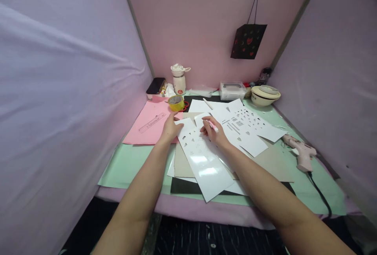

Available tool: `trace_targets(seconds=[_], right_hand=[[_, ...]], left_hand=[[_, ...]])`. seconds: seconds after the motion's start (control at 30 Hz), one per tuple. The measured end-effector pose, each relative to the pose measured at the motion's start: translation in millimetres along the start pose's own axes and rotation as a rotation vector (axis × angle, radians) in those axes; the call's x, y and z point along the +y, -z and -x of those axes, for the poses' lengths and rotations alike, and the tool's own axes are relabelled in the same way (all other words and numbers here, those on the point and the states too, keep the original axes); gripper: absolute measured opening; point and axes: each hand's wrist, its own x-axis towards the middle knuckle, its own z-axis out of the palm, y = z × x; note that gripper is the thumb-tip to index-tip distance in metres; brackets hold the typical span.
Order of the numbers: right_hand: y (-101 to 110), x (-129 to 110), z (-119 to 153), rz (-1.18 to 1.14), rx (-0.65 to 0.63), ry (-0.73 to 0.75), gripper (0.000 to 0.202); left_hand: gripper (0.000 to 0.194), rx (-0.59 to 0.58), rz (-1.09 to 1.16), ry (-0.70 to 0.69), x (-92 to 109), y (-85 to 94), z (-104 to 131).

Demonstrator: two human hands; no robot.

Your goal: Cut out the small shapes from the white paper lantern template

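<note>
A long white sheet [213, 176] with small cut-out shapes and faint marks near its upper end lies slanted in front of me. At its upper left corner is my left hand [171, 127], thumb resting on the paper and fingers apart. My right hand [215, 131] is closed round a pink-and-white pen-like tool [213, 127]; its tip is hidden by my fingers. That hand rests over the sheet's upper right edge. Beneath lies a grey-beige board [182, 164]. More white sheets [250, 141] with many cut-out shapes spread to the right.
Left are pink paper [147, 133], a clear ruler [151, 123], yellow tape [176, 103] and red-handled scissors [185, 107]. A bottle [179, 80], phone [156, 86], plastic box [232, 90] and lidded bowl [265, 96] stand behind. A corded glue gun [302, 151] lies right.
</note>
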Motion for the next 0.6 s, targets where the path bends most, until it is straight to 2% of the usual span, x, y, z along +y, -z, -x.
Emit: trace_targets(seconds=[0.1, 0.2, 0.37, 0.6], right_hand=[[0, 0, -1, -0.033, 0.019, -0.021, 0.05], [0, -3, 0, -0.053, 0.03, -0.015, 0.048], [0, -15, 4, -0.092, 0.054, 0.039, 0.044], [1, -23, 5, -0.142, 0.071, 0.058, 0.038]], left_hand=[[0.057, -0.011, 0.275, 0.065, 3, 1.3, -2], [0.043, -0.011, 0.53, 0.063, 5, -0.9, -4], [0.042, 0.028, 0.632, -0.013, 7, -2.6, -7], [0.042, 0.01, 0.72, -0.079, 9, -5.1, -10]])
